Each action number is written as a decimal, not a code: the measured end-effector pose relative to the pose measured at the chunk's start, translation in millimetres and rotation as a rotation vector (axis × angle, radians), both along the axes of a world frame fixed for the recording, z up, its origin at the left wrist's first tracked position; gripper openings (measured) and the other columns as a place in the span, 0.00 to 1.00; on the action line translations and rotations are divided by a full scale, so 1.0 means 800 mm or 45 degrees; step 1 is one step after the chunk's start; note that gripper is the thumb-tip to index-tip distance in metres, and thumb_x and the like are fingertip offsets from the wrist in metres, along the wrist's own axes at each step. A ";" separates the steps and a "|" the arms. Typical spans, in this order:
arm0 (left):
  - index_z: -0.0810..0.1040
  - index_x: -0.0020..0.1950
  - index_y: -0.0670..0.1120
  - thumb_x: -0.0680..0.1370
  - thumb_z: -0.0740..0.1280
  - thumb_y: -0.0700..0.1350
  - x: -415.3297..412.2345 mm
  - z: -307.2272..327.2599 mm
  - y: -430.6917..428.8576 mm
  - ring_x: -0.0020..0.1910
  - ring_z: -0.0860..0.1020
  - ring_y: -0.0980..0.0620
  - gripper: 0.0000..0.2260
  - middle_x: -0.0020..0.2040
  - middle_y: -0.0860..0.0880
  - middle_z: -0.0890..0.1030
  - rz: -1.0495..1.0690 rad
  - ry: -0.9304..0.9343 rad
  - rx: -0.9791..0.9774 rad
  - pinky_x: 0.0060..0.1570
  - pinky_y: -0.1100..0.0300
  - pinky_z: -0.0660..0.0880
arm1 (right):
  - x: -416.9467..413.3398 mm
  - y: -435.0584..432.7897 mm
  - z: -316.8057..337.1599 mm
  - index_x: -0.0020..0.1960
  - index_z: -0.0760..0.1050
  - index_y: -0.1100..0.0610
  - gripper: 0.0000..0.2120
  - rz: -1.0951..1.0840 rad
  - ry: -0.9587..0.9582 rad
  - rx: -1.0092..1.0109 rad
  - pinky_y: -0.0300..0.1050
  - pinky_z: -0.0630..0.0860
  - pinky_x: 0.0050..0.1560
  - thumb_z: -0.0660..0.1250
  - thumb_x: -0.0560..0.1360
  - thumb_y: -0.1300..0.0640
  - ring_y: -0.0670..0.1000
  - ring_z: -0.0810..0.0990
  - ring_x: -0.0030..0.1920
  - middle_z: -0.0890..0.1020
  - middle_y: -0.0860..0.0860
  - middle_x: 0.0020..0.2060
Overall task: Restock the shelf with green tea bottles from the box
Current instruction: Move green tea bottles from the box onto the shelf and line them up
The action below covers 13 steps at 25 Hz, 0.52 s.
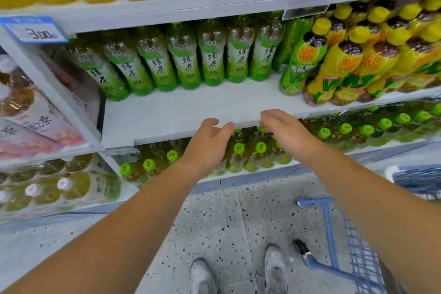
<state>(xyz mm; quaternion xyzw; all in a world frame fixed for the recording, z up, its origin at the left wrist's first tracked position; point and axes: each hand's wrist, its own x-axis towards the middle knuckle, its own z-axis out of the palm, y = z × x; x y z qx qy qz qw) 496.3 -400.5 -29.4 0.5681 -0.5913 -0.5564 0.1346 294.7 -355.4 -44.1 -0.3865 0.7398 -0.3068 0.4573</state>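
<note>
Both hands empty: left (pixel 208 144) and right (pixel 284 127) outstretched, fingers loosely curled.

Both forearms were bare, with no sleeves, watch or rings visible. The left hand (pixel 207 143) and right hand (pixel 285 131) wore no gloves. The feet wore pale grey sneakers (pixel 275 270).
</note>
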 end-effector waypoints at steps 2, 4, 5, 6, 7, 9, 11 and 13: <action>0.68 0.75 0.52 0.80 0.60 0.64 0.021 0.024 0.023 0.57 0.73 0.56 0.27 0.64 0.56 0.73 -0.023 0.012 0.029 0.51 0.59 0.69 | 0.014 0.034 0.021 0.72 0.70 0.48 0.22 -0.023 0.017 0.028 0.50 0.68 0.66 0.58 0.81 0.42 0.51 0.73 0.68 0.74 0.48 0.69; 0.70 0.74 0.52 0.80 0.61 0.64 0.040 0.048 0.054 0.55 0.72 0.62 0.26 0.66 0.57 0.73 -0.040 0.046 0.041 0.51 0.61 0.68 | 0.031 0.071 0.041 0.74 0.68 0.48 0.22 -0.066 0.031 0.047 0.47 0.67 0.62 0.58 0.82 0.43 0.50 0.72 0.67 0.73 0.48 0.70; 0.70 0.74 0.53 0.80 0.61 0.64 0.048 0.059 0.071 0.54 0.72 0.64 0.26 0.66 0.57 0.73 -0.039 0.067 0.042 0.53 0.61 0.67 | 0.040 0.088 0.053 0.75 0.67 0.47 0.22 -0.075 0.023 0.028 0.45 0.67 0.60 0.58 0.82 0.43 0.48 0.72 0.65 0.73 0.47 0.70; 0.69 0.74 0.53 0.81 0.61 0.63 0.054 0.075 0.084 0.56 0.72 0.63 0.25 0.66 0.57 0.74 -0.042 0.077 0.049 0.55 0.60 0.67 | 0.050 0.102 0.071 0.75 0.67 0.46 0.22 -0.098 0.008 0.023 0.45 0.66 0.59 0.58 0.82 0.43 0.46 0.72 0.63 0.73 0.46 0.70; 0.69 0.74 0.52 0.81 0.61 0.63 0.059 0.085 0.095 0.59 0.73 0.60 0.25 0.67 0.56 0.74 -0.019 0.095 0.070 0.56 0.58 0.67 | 0.058 0.118 0.084 0.75 0.66 0.46 0.22 -0.149 -0.013 0.019 0.44 0.66 0.58 0.58 0.82 0.43 0.45 0.71 0.61 0.73 0.46 0.68; 0.70 0.73 0.52 0.81 0.61 0.62 0.065 0.106 0.115 0.62 0.73 0.55 0.24 0.68 0.55 0.74 0.010 0.128 0.103 0.58 0.56 0.68 | 0.073 0.149 0.109 0.75 0.66 0.46 0.22 -0.197 -0.029 0.007 0.43 0.64 0.59 0.58 0.83 0.43 0.43 0.69 0.61 0.72 0.44 0.66; 0.71 0.72 0.54 0.81 0.61 0.62 0.068 0.124 0.135 0.61 0.73 0.57 0.22 0.66 0.56 0.74 0.005 0.175 0.148 0.56 0.57 0.69 | 0.087 0.182 0.129 0.76 0.66 0.46 0.23 -0.256 -0.016 -0.006 0.42 0.63 0.59 0.57 0.82 0.42 0.42 0.67 0.62 0.70 0.41 0.63; 0.72 0.70 0.55 0.81 0.61 0.62 0.068 0.139 0.154 0.57 0.73 0.62 0.20 0.60 0.61 0.74 -0.030 0.192 0.165 0.53 0.58 0.69 | 0.096 0.211 0.147 0.76 0.66 0.46 0.24 -0.338 0.006 0.000 0.43 0.63 0.58 0.57 0.82 0.40 0.42 0.67 0.62 0.69 0.40 0.62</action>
